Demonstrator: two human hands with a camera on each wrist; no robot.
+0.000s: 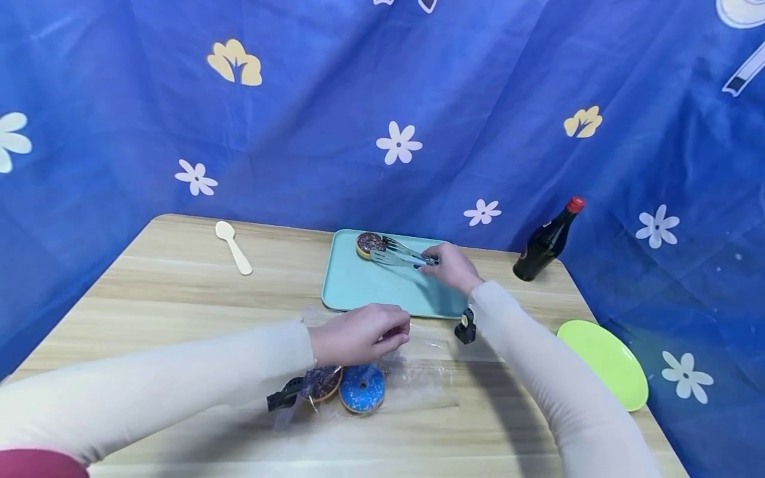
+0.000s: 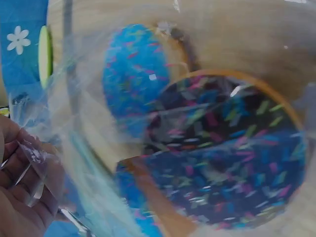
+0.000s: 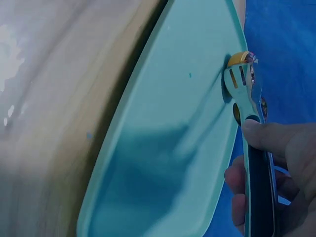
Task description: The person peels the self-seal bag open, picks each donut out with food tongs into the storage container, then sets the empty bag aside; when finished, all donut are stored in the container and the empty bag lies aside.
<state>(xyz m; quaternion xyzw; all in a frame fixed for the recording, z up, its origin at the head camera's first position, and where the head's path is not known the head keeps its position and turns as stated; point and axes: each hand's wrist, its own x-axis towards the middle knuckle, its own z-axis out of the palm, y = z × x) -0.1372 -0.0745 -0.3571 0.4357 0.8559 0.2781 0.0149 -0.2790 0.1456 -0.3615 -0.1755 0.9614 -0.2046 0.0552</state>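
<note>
On my feed, the chocolate donut (image 1: 370, 243) sits at eleven o'clock on the blue-green tray (image 1: 358, 285), with the tongs (image 3: 260, 182) meeting it from about four o'clock. I can't tell whether the tips truly grip it or merely rest against it; a shallow, off-centre bite could let it slip or roll, and too hard a squeeze might scuff the icing. The right hand (image 1: 452, 267) has thumb and fingers wrapped around the tongs. At six o'clock from the tray, the left hand (image 1: 366, 333) curls its fingers on the clear bag (image 1: 418, 372), whose film covers a blue donut (image 1: 361, 398) and a dark donut (image 1: 323, 383); a tug could drag both, I judge. A wide outward elbow swing might bump the green plate (image 1: 603, 365) at four o'clock.
</note>
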